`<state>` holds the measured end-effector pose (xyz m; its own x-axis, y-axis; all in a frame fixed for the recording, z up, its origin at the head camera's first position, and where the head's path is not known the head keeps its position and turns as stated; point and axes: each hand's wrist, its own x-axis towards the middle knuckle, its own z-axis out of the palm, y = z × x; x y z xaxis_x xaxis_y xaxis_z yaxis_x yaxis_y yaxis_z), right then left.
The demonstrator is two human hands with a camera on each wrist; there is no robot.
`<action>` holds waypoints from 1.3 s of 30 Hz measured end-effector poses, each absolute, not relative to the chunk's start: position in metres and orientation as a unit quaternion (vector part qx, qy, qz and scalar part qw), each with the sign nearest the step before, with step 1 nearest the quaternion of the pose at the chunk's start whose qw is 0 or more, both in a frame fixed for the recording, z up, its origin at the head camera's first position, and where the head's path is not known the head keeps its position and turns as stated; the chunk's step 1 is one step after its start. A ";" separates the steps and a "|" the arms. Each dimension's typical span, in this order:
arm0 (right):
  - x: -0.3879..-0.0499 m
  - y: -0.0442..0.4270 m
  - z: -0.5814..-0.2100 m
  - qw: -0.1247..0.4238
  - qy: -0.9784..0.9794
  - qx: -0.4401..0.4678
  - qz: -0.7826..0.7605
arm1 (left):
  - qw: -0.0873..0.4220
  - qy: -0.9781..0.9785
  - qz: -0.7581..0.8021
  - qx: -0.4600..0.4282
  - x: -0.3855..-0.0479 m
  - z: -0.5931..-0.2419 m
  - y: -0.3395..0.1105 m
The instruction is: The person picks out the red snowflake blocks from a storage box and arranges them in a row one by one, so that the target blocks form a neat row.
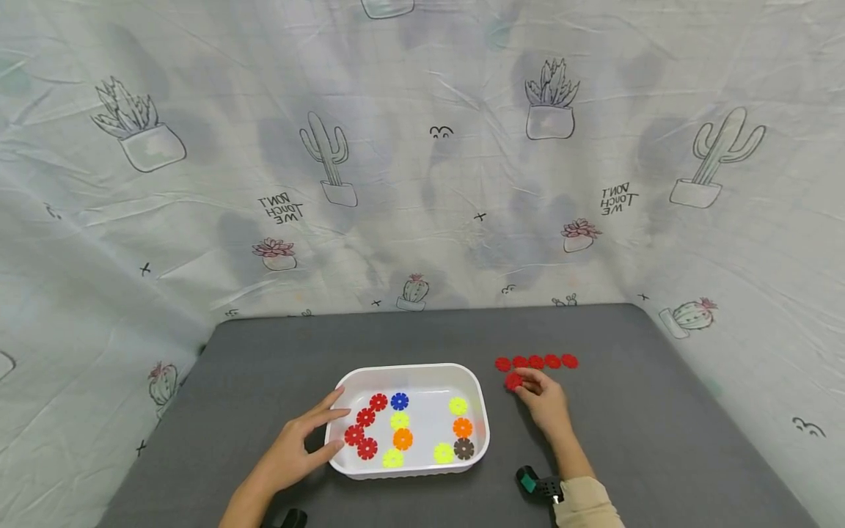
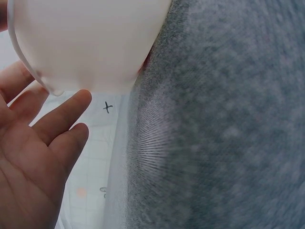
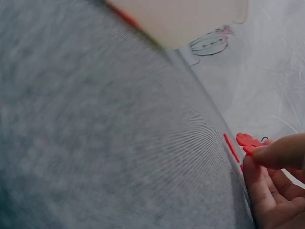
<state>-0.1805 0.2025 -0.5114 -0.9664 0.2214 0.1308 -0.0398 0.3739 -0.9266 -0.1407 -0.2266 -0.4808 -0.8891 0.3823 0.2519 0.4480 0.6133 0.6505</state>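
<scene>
A white tray [image 1: 422, 469] with notched plastic discs in it stands on the grey table. My left hand [image 1: 297, 449] rests on the tray's left rim, some fingers reaching over it, and in the left wrist view two fingers lie by its outer wall. Right of the tray, my right hand [image 1: 544, 402] pinches a red notched disc [image 1: 513, 381] between thumb and fingers. The right wrist view shows red at the fingertips, but whether it is one disc or more I cannot tell. Just beyond that hand lies a row of several red discs [image 1: 536, 361].
Inside the tray are several red discs [image 1: 366, 417] at the left, a blue disc [image 1: 399, 401], yellow discs [image 1: 458, 405], orange discs [image 1: 463, 427] and a dark brown disc [image 1: 464, 448]. Behind the table [image 1: 594, 330] hangs a printed cloth [image 1: 422, 183].
</scene>
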 end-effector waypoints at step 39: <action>-0.179 0.198 -0.511 0.182 -0.832 0.002 0.524 | 0.061 -0.898 -0.361 -0.243 -0.141 -0.482 -0.227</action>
<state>-0.1786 0.1983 -0.5109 -0.9339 0.1872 0.3046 -0.1935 0.4518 -0.8709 -0.1409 -0.2269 -0.4823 -0.8748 0.3915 0.2853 0.4801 0.6220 0.6186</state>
